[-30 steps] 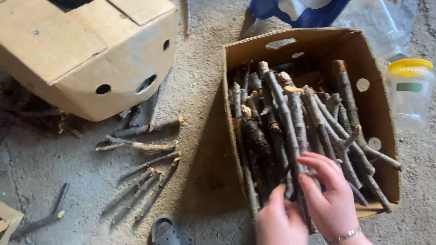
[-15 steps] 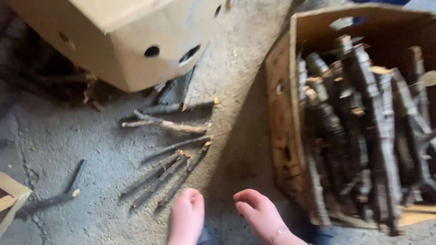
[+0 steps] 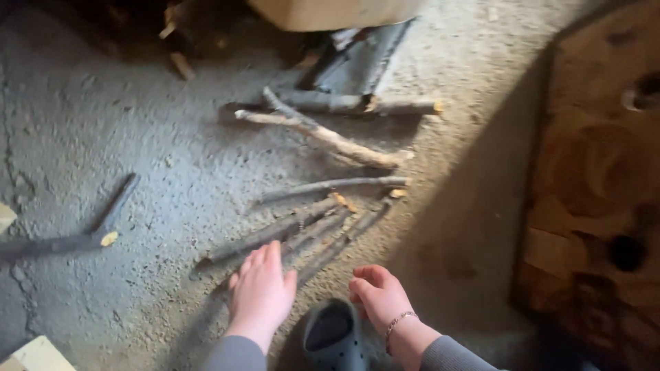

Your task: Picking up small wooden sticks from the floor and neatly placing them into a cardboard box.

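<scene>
Left hand (image 3: 261, 292), palm down, fingers straight and together, empty, reaches over a bundle of thin sticks (image 3: 302, 230) lying on the concrete floor (image 3: 124, 137). Right hand (image 3: 378, 295), loosely curled, empty, hovers beside a grey shoe (image 3: 330, 333); cardboard box (image 3: 598, 199) at right.

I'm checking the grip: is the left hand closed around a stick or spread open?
Spread open. The left hand lies flat, fingers extended, over the near ends of the bundle of sticks on the concrete floor, not curled around any.

We withdrew both hands from the stick-filled box; the left hand (image 3: 261, 292) reached the floor sticks (image 3: 295, 230), the right hand (image 3: 378, 295) alongside.
</scene>
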